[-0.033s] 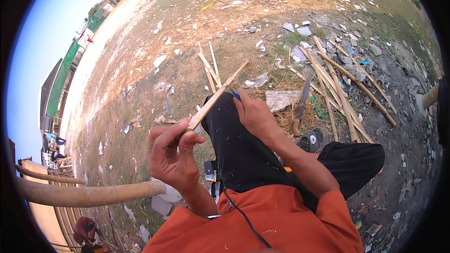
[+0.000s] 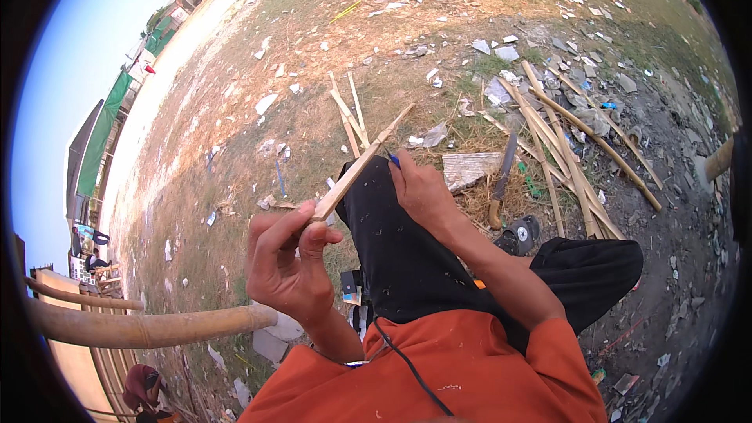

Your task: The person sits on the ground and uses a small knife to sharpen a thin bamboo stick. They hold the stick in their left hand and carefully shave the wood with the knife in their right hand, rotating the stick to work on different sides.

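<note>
Between the thumb and fingers of my left hand (image 2: 291,262) is the near end of a split bamboo strip (image 2: 352,175). It slants up and away to the right, narrowing to a point at its far end. My right hand (image 2: 425,197) is closed around the blue handle of a small knife (image 2: 394,159). The knife's blade is thin and hard to make out, close against the strip's right edge near the tapered part. My raised knee in black trousers (image 2: 392,243) lies just below the strip.
Several long bamboo strips (image 2: 565,158) lie piled at the right. A large knife (image 2: 504,176) with a wooden handle rests beside a pale board (image 2: 470,168). More strips (image 2: 345,113) lie ahead. A bamboo pole (image 2: 149,325) juts in at left. A person (image 2: 145,389) is at lower left.
</note>
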